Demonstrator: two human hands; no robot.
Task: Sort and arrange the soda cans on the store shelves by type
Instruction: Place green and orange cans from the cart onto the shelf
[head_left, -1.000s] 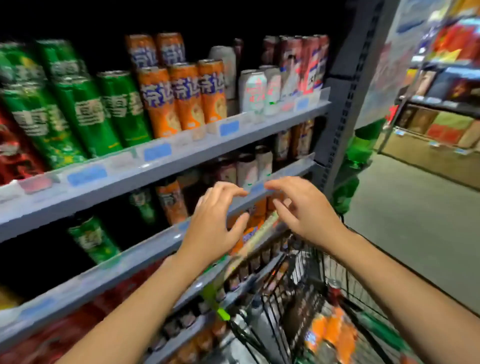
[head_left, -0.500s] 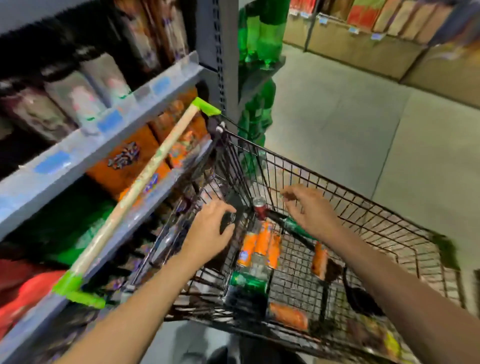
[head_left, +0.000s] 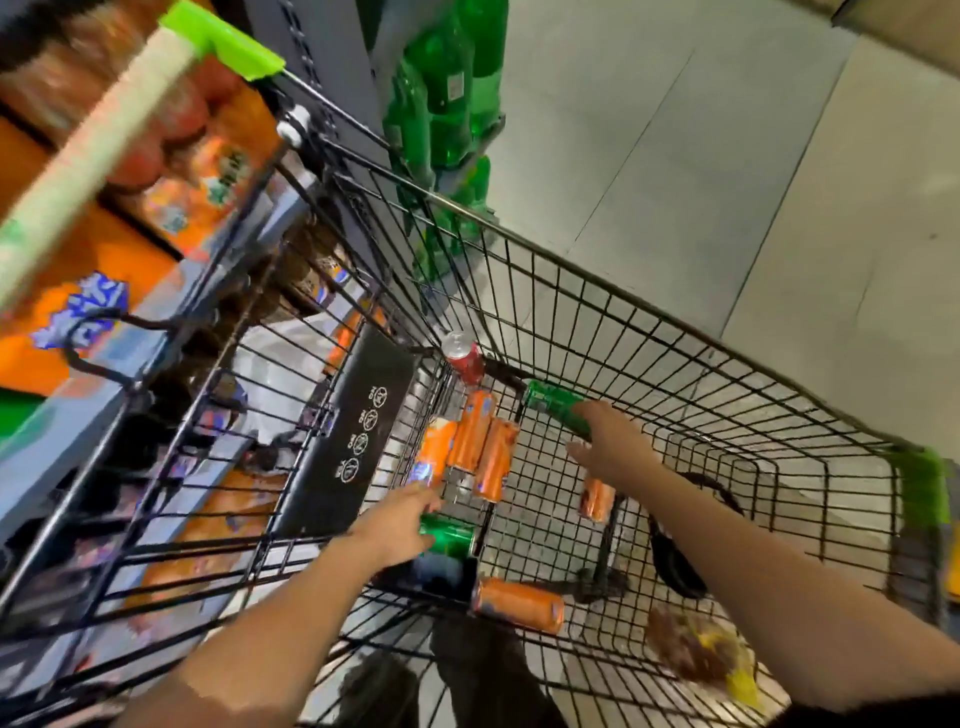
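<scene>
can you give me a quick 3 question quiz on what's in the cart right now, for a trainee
1. True or false: the red can lies flat in the middle of the shopping cart.
2. Which colour of can is the right hand reaching onto? A) orange B) green C) red
3. Fill in: the left hand is at a ______ can lying near the black child-seat flap.

Key
1. False: it stands against the cart's wire wall, beyond the cluster of orange cans.
2. B: the far green can.
3. Green: the near green can. Whether either hand has a full grip yet cannot be told.
</scene>
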